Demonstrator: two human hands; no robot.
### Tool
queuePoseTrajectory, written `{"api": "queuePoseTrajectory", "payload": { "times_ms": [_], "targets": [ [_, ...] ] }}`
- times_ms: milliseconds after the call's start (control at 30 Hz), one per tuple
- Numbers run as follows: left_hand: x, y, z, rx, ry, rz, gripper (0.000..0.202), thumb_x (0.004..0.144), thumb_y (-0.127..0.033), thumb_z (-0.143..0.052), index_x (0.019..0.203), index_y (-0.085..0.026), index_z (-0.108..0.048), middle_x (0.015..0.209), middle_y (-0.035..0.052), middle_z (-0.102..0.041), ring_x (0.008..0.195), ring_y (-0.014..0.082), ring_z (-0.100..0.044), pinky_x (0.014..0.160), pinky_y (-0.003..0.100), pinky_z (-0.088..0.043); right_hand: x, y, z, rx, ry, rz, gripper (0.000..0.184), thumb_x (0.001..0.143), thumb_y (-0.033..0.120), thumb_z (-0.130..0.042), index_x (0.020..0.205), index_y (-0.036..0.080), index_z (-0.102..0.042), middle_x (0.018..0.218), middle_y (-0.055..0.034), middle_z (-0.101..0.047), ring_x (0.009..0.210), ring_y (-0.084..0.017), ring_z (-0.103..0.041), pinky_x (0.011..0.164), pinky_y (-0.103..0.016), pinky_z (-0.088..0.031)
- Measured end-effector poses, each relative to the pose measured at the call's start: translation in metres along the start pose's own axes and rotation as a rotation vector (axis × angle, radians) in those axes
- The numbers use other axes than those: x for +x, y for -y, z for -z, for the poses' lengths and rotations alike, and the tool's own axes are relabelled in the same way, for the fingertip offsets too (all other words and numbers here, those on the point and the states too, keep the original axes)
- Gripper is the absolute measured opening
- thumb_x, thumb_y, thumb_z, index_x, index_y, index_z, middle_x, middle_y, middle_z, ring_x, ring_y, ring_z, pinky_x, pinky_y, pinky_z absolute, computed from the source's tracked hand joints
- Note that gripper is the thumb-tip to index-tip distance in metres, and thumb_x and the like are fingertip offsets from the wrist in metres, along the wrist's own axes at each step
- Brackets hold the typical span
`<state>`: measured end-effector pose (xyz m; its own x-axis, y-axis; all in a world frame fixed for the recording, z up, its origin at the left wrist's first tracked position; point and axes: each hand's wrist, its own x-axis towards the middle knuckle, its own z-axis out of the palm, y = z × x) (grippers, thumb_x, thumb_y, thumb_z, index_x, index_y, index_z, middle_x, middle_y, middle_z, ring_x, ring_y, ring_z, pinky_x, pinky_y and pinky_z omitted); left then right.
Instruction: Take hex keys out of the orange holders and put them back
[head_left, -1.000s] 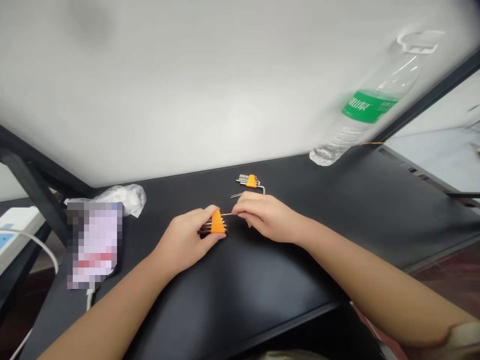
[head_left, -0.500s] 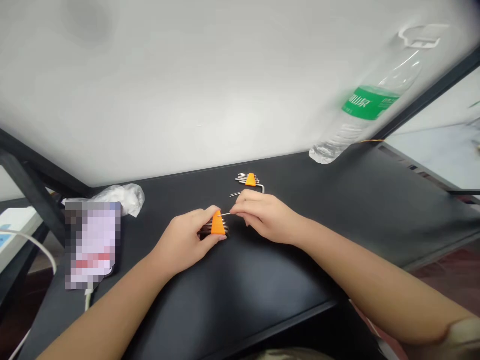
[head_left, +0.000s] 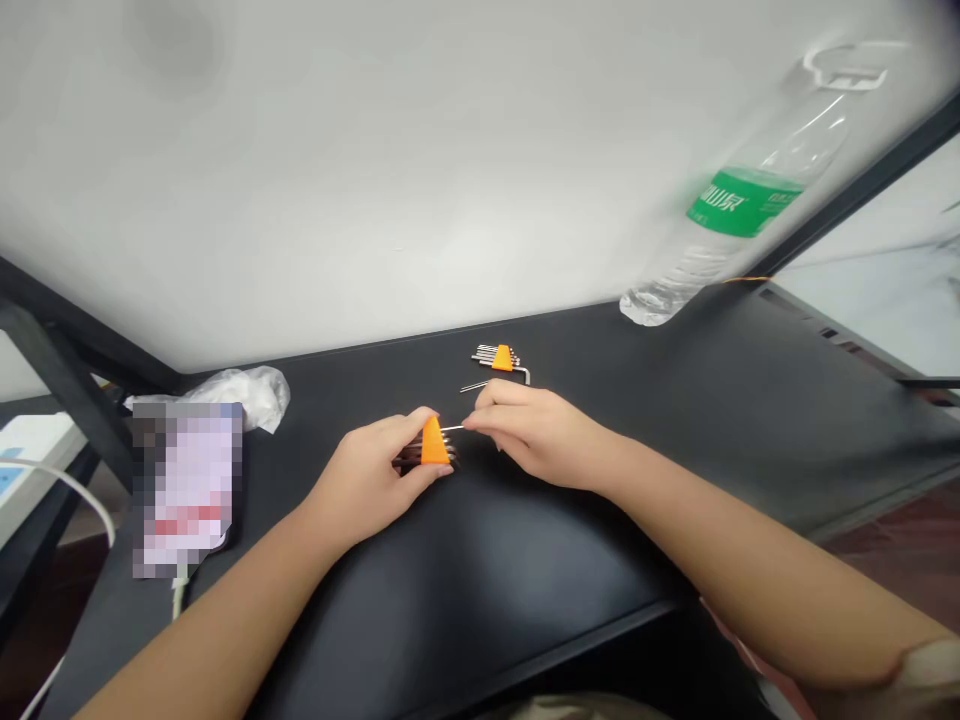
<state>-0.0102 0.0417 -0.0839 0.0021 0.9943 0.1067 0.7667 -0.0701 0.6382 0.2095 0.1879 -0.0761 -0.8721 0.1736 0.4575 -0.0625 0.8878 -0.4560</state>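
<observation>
My left hand (head_left: 371, 480) is closed around an orange holder of hex keys (head_left: 434, 443), pressing it against the black table (head_left: 480, 560). My right hand (head_left: 529, 432) pinches one thin hex key (head_left: 452, 428) whose end sits in the top of that holder. Just behind my right hand lies a loose thin hex key (head_left: 474, 386), and a second orange holder with several hex keys (head_left: 501, 359) lies farther back.
A clear water bottle with a green label (head_left: 739, 205) stands at the back right by the white wall. A crumpled plastic bag (head_left: 244, 392) and a blurred-out flat object with a white cable (head_left: 187, 487) lie at the left.
Almost nothing has moved; my right hand shifted slightly along the thin key while my left hand kept the orange holder still.
</observation>
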Motion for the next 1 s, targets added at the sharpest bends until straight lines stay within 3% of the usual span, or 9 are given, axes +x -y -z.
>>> {"api": "queuePoseTrajectory", "payload": {
  "times_ms": [133, 233, 400, 500, 600, 700, 800, 1000],
  "targets": [
    [0.0, -0.005, 0.0, 0.08, 0.04, -0.033, 0.026, 0.095, -0.042, -0.065, 0.117, -0.028, -0.061, 0.087, -0.001, -0.063, 0.074, 0.0149, -0.059, 0.069, 0.025, -0.048, 0.004, 0.006, -0.006, 0.031, 0.016, -0.017, 0.022, 0.102, 0.015, -0.05, 0.11, 0.019, -0.07, 0.102, -0.0085, -0.064, 0.087, -0.016, -0.061, 0.079, -0.03, -0.054],
    [0.0, -0.006, 0.0, 0.116, 0.073, -0.071, 0.025, 0.095, -0.043, -0.064, 0.115, -0.027, -0.062, 0.085, -0.0005, -0.061, 0.072, 0.0149, -0.056, 0.067, 0.026, -0.046, 0.007, 0.008, -0.013, 0.178, 0.003, -0.062, 0.018, 0.102, 0.017, -0.052, 0.105, 0.019, -0.069, 0.099, -0.0073, -0.065, 0.088, -0.016, -0.062, 0.081, -0.031, -0.055],
    [-0.001, -0.005, 0.0, 0.179, -0.001, -0.122, 0.027, 0.094, -0.044, -0.067, 0.114, -0.026, -0.065, 0.084, 0.0007, -0.058, 0.074, 0.0159, -0.054, 0.067, 0.027, -0.044, 0.007, 0.001, -0.027, 0.758, 0.027, -0.387, 0.008, 0.098, 0.023, -0.062, 0.103, 0.017, -0.064, 0.086, -0.0028, -0.066, 0.071, -0.013, -0.066, 0.069, -0.028, -0.058],
    [0.0, -0.007, 0.001, 0.177, 0.027, -0.179, 0.023, 0.095, -0.045, -0.065, 0.102, -0.023, -0.064, 0.083, 0.001, -0.057, 0.077, 0.0169, -0.053, 0.07, 0.028, -0.044, 0.009, -0.006, -0.031, 0.969, 0.121, -0.55, 0.023, 0.092, 0.035, -0.072, 0.1, 0.017, -0.061, 0.074, 0.0011, -0.064, 0.063, -0.013, -0.064, 0.061, -0.027, -0.056],
    [0.0, -0.008, 0.002, 0.167, 0.051, -0.194, 0.021, 0.096, -0.043, -0.063, 0.102, -0.023, -0.062, 0.083, 0.0005, -0.058, 0.077, 0.0171, -0.052, 0.072, 0.029, -0.044, 0.011, -0.01, -0.026, 0.774, 0.163, -0.545, 0.029, 0.093, 0.044, -0.071, 0.094, 0.016, -0.065, 0.077, -0.0001, -0.063, 0.061, -0.012, -0.06, 0.057, -0.025, -0.052],
    [-0.001, -0.005, 0.001, 0.162, 0.027, -0.155, 0.032, 0.097, -0.045, -0.063, 0.122, -0.025, -0.061, 0.086, 0.0006, -0.058, 0.076, 0.0169, -0.054, 0.071, 0.029, -0.045, 0.01, -0.019, -0.014, 0.28, 0.006, -0.389, 0.023, 0.099, 0.038, -0.064, 0.093, 0.017, -0.071, 0.09, -0.0039, -0.066, 0.077, -0.014, -0.062, 0.076, -0.031, -0.054],
    [-0.002, -0.001, 0.0, 0.153, 0.012, -0.132, 0.044, 0.097, -0.047, -0.064, 0.135, -0.028, -0.057, 0.089, 0.0013, -0.06, 0.077, 0.0171, -0.057, 0.073, 0.03, -0.047, 0.005, -0.035, -0.006, -0.125, -0.073, -0.33, 0.018, 0.099, 0.027, -0.062, 0.111, 0.02, -0.074, 0.108, -0.0079, -0.066, 0.096, -0.019, -0.063, 0.09, -0.037, -0.052],
    [-0.003, 0.001, -0.001, 0.143, 0.0, -0.105, 0.05, 0.095, -0.052, -0.065, 0.138, -0.028, -0.056, 0.092, 0.0018, -0.063, 0.079, 0.0176, -0.061, 0.074, 0.03, -0.049, -0.003, -0.055, -0.008, -0.328, 0.069, -0.348, 0.02, 0.099, 0.023, -0.059, 0.109, 0.021, -0.076, 0.115, -0.0089, -0.062, 0.096, -0.019, -0.064, 0.089, -0.037, -0.054]
  ]
}}
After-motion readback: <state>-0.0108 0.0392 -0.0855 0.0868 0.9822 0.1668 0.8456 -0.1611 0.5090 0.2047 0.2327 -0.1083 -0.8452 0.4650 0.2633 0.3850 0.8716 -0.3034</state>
